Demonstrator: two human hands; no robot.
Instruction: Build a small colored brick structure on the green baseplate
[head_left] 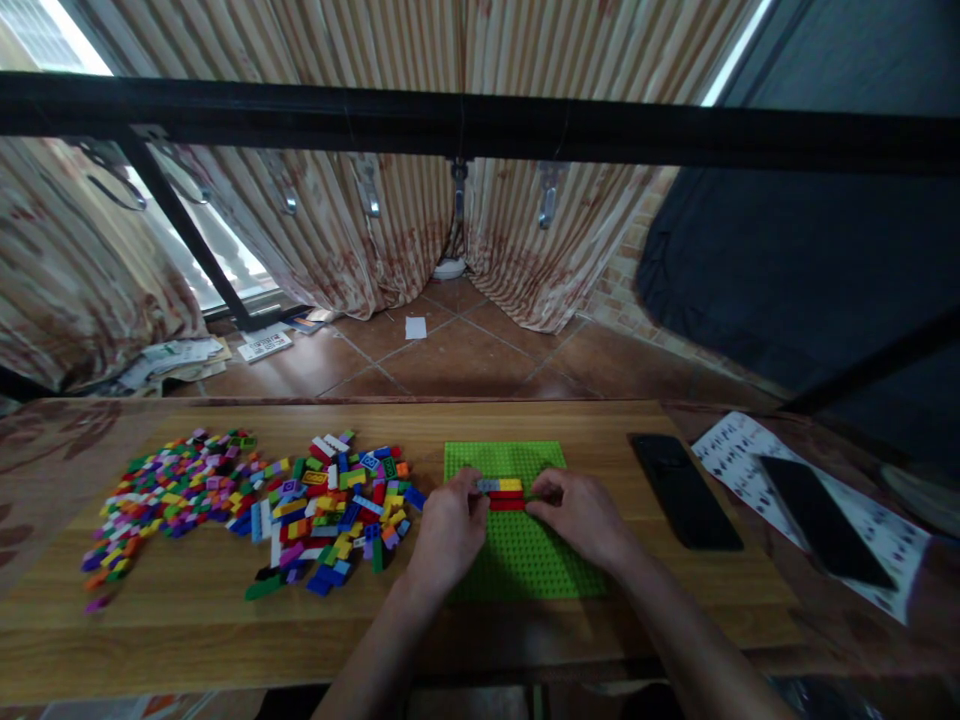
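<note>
A small stack of toy bricks (506, 497), red below with grey-blue and yellow on top, is at the middle of a green studded baseplate (525, 570). My left hand (451, 530) is closed at the stack's left end, its fingertips against the bricks. At the right end, my right hand (577, 512) has thumb and index finger curled in on the stack. Fingers partly hide both ends. I cannot tell whether the stack is pressed onto the plate or slightly raised above it.
Left of the baseplate lies a heap of larger mixed bricks (337, 515), then a pile of smaller coloured bricks (180, 485). A black phone (686, 490) rests on the wooden table (225, 640) at right. Beyond it, another dark device (825, 520) lies on a printed sheet (739, 455). A black bar (480, 125) crosses ahead.
</note>
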